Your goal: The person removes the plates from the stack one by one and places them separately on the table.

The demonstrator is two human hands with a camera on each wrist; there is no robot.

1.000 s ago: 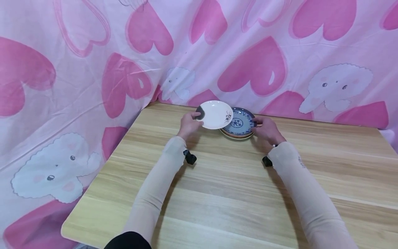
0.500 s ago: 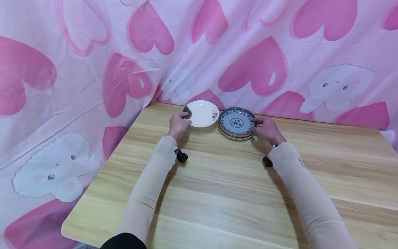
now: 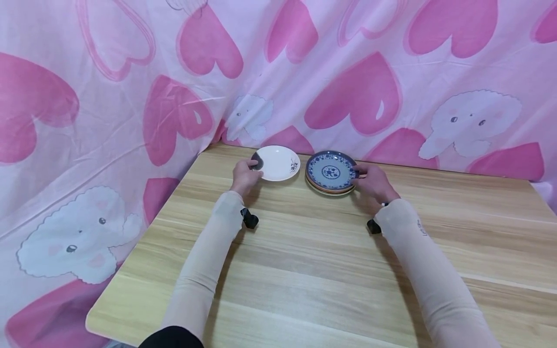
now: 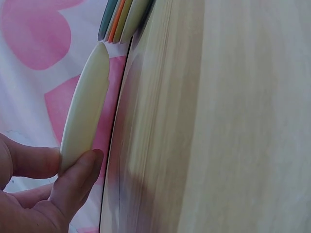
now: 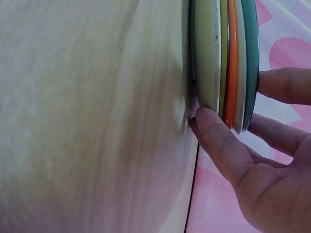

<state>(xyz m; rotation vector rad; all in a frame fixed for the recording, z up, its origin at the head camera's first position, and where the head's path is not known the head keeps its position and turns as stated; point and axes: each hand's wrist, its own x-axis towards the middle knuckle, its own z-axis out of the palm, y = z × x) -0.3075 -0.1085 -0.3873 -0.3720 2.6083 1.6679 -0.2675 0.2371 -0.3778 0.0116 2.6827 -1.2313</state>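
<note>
Here, left fingers (image 4: pixel 77 177) pinching white plate (image 4: pixel 85 107), right fingers (image 5: pixel 221 140) pinching plate stack (image 5: pixel 233 73), florals (image 3: pixel 331 172) head-view only

Spreads out as a pale wood-grain desk (image 3: pixel 304 270), streaked crosswise in light brown. Carries directly on top a stack of plates (image 3: pixel 330 171) (blue-patterned uppermost, orange and yellowish rims below). Ends just behind the stack, reaches well out to the right of it, and rounds off at a corner well to the left and in front of it.

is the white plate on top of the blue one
No, the left hand holds the white plate beside the blue plate, with a gap between.
</note>
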